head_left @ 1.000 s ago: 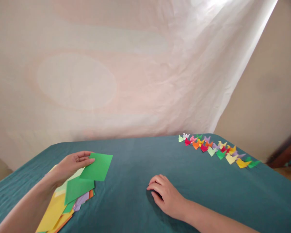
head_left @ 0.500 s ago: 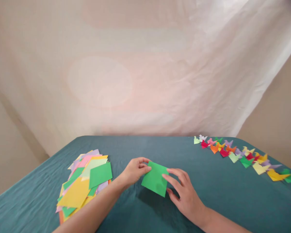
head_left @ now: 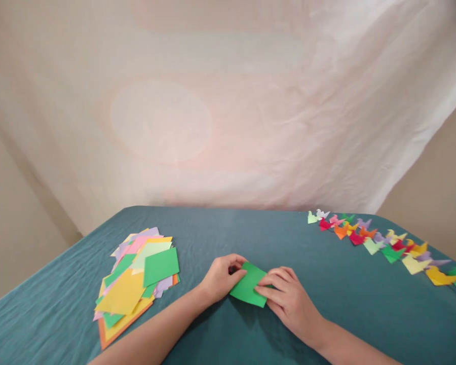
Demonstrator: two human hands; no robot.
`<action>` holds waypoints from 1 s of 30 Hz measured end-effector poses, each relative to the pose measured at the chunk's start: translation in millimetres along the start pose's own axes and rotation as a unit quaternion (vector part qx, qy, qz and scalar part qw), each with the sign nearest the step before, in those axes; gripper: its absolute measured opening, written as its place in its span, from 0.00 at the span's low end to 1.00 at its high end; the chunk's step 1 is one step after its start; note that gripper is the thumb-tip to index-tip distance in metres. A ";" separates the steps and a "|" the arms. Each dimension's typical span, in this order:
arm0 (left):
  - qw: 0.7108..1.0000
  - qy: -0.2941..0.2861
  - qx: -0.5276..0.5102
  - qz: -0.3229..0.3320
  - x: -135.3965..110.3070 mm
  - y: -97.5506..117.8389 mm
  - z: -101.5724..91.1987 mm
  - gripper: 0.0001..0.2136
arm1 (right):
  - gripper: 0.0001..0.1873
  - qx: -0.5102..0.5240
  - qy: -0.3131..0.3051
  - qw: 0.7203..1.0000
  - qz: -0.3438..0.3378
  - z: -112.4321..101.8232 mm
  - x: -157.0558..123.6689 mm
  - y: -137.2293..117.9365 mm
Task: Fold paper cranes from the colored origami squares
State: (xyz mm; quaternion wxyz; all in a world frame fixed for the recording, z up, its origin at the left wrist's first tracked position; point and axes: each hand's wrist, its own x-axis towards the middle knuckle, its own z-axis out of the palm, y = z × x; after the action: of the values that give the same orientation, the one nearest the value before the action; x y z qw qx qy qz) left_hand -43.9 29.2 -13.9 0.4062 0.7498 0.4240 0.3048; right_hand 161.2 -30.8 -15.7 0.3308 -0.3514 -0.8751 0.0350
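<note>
Paper (head_left: 248,290), green and roughly square with no clear long axis, lies between the left and right fingers, and neither side is nearer, since both touch it. Left fingers (head_left: 238,276) pinch its far left part, thumb on top; right fingers (head_left: 269,292) grasp its right edge, tips over the upper face. Its near edge bows slightly; whether it meets the bench (head_left: 209,233) cannot be told. Loose sheets (head_left: 123,291) lie well left, folded birds (head_left: 373,246) far right.

Paper pile (head_left: 135,284) left — sheet (head_left: 248,285) between — birds (head_left: 373,246) right
</note>
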 end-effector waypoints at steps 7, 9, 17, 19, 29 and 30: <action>0.982 0.018 0.155 0.105 -7.7 8.6 -1.4 0.17 | 0.12 0.005 -0.039 0.999 -0.001 0.5 0.2 -3.4; 0.975 0.016 0.182 0.125 -11.4 17.7 -3.4 0.15 | 0.12 0.003 -0.044 0.999 0.002 0.5 0.4 -3.7; 0.946 -0.120 0.270 0.133 -33.7 51.2 1.0 0.15 | 0.10 0.029 -0.065 0.996 0.050 1.3 -1.2 -3.7; 0.944 -0.113 0.277 0.136 -35.0 47.2 4.0 0.12 | 0.09 0.046 -0.073 0.994 0.064 0.0 -0.3 -2.9; 0.988 -0.024 0.142 0.062 -22.7 22.4 2.8 0.07 | 0.11 0.134 -0.135 0.971 0.146 -7.9 24.9 18.6; 0.990 -0.014 0.125 0.056 -23.0 20.8 3.1 0.09 | 0.11 0.135 -0.138 0.970 0.151 -7.0 28.2 21.1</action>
State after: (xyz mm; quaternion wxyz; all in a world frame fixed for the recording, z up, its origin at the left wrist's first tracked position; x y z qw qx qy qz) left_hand -43.8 1.4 0.0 0.2974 0.8213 0.4105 0.2617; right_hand 162.9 1.8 -0.8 0.2422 -0.4235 -0.8362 0.2504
